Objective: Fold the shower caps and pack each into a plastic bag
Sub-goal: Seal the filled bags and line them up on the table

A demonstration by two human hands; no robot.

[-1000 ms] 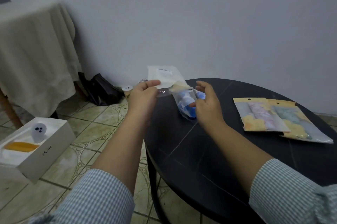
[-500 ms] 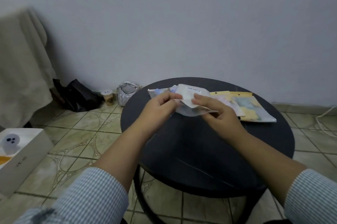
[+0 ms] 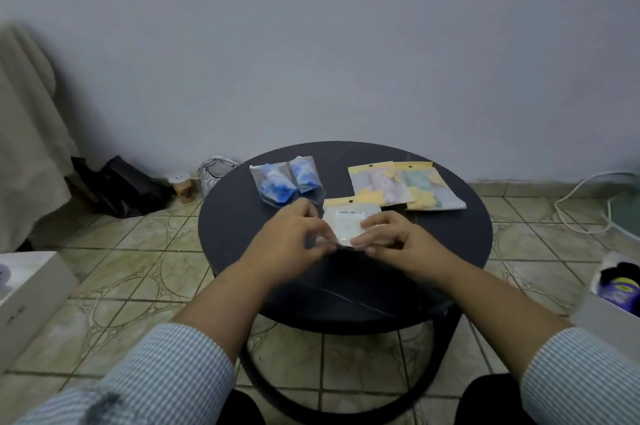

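Over the middle of the round black table (image 3: 242, 227) I hold a flat white plastic bag (image 3: 348, 222) with a yellow header and a barcode label. My left hand (image 3: 294, 237) pinches its near left edge and my right hand (image 3: 391, 237) pinches its near right edge. Two clear bags with rolled blue shower caps (image 3: 285, 180) lie side by side at the table's far left. At the far right lie two yellow-topped bags, one with a pink cap (image 3: 381, 185) and one with a green cap (image 3: 429, 187), overlapping each other.
A white open box (image 3: 27, 300) stands on the tiled floor at left, another box with dark items (image 3: 616, 289) at right. By the wall are a black bag (image 3: 121, 185), a small cup (image 3: 181, 184) and a silver pouch (image 3: 213, 170). A white cable (image 3: 581, 203) trails at right.
The view swung right and now looks down on the whole table. The blue-cap bags left my hands and lie at the far left. Both hands now pinch the white bag lower, nearer me.
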